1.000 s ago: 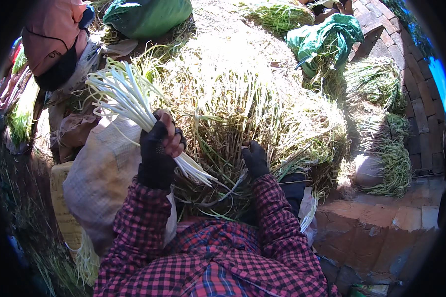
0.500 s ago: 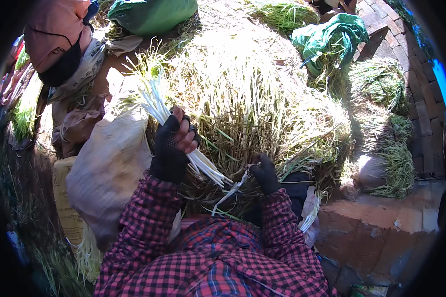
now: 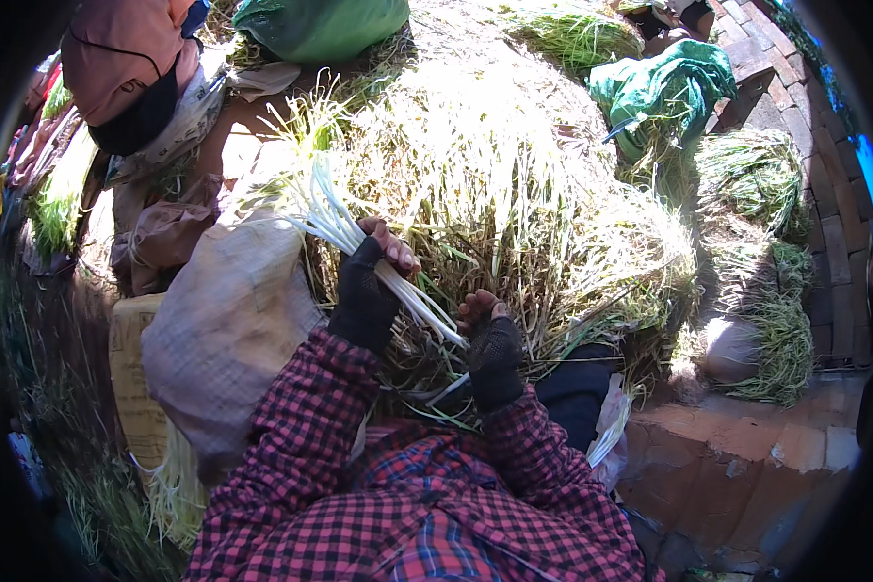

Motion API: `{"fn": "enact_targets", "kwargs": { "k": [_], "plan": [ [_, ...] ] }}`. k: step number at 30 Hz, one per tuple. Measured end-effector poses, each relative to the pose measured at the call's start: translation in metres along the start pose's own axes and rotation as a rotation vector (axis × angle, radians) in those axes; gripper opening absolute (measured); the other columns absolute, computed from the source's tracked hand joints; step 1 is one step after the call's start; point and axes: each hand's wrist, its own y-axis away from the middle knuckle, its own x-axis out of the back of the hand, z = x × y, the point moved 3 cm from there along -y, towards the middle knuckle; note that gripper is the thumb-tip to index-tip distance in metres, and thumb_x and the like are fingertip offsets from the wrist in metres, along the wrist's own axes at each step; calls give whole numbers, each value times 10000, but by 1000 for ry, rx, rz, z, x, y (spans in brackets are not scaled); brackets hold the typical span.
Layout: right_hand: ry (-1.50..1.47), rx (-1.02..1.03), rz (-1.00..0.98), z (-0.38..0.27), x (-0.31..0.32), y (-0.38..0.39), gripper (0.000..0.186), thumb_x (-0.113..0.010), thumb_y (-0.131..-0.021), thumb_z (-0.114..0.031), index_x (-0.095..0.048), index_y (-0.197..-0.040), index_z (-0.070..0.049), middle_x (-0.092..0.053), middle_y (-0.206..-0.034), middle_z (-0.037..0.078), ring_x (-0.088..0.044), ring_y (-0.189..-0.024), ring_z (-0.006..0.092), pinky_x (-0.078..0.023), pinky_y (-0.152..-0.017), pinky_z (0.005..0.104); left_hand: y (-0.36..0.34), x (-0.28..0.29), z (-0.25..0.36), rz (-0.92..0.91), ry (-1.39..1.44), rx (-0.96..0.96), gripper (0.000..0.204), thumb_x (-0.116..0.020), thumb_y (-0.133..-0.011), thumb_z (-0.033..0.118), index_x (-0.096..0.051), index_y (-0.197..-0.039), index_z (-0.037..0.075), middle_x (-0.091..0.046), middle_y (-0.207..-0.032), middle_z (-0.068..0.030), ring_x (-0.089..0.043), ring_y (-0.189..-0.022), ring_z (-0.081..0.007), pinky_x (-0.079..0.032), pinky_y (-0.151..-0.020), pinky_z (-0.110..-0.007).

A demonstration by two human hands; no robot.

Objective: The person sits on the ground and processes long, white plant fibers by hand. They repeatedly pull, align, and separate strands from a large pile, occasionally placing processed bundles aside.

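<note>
A bundle of slender white stalks with yellow-green tops (image 3: 328, 209) lies slanted in my left hand (image 3: 371, 286), the fingers wrapped round its middle. Its tops point up and left, the cut-looking white ends down toward my right hand (image 3: 493, 344). Close beside those ends, my right hand has its fingers curled in; whether they pinch a thin piece cannot be made out. Both hands wear dark fingerless gloves. Below them a pale strip (image 3: 448, 390) hangs over dry leaves. Directly beyond both hands spreads a large heap of straw-like stalks (image 3: 495, 204).
At my left stand a pale woven sack (image 3: 228, 339) and a cardboard box (image 3: 134, 373). Another person in a pink head covering (image 3: 126, 58) is at far left. A green bag (image 3: 325, 29) and a teal sack (image 3: 664, 92) lie farther back; grass bundles (image 3: 781, 320) rest at right beside brick paving.
My right hand has moved left and up to the white ends, turning so its bare fingertips show. My left hand has shifted slightly right and down with the bundle. The whole view has shifted a little.
</note>
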Motion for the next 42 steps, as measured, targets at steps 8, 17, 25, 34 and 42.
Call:
{"fn": "enact_targets", "kwargs": {
  "k": [8, 17, 25, 34, 42],
  "plan": [
    [39, 21, -3, 4, -24, 5, 407, -395, -926, -303, -475, -1158, 21, -557, -1061, 141, -552, -938, 206, -439, -850, 343, 10, -4, -23, -39, 34, 139, 104, -516, -881, 134, -471, -974, 142, -442, -613, -28, -480, -509, -171, -454, -489, -331],
    [158, -453, -393, -18, -26, 30, 478, -330, -937, -389, -429, -1218, -15, -566, -972, 85, -574, -717, 124, -483, -557, 245, 7, -8, -14, -112, 73, 198, 50, -468, -914, 180, -459, -945, 141, -365, -559, 2, -363, -414, -112, -339, -373, -257],
    [245, -145, -508, -98, -34, 54, 302, -539, -840, -309, -569, -785, -13, -431, -531, -12, -348, -449, 62, -250, -433, 210, 10, -4, -9, -21, -143, 256, 61, -496, -893, 175, -457, -909, 130, -336, -518, 17, -313, -359, -96, -306, -333, -257],
    [954, 196, -287, -66, -60, 37, 224, -621, -799, -217, -582, -899, -21, -502, -602, 19, -447, -525, 101, -357, -483, 271, 17, -8, -46, 86, -331, 183, 148, -573, -850, 176, -470, -876, 73, -434, -555, -6, -380, -371, -100, -337, -344, -236],
    [1284, 369, -218, -48, -53, 23, 168, -645, -769, -126, -548, -835, -6, -568, -691, 62, -522, -653, 96, -428, -593, 261, 20, 23, -72, 112, -521, 184, 176, -567, -864, 222, -495, -889, 63, -466, -607, 1, -443, -487, -89, -358, -445, -204]
  ]
}}
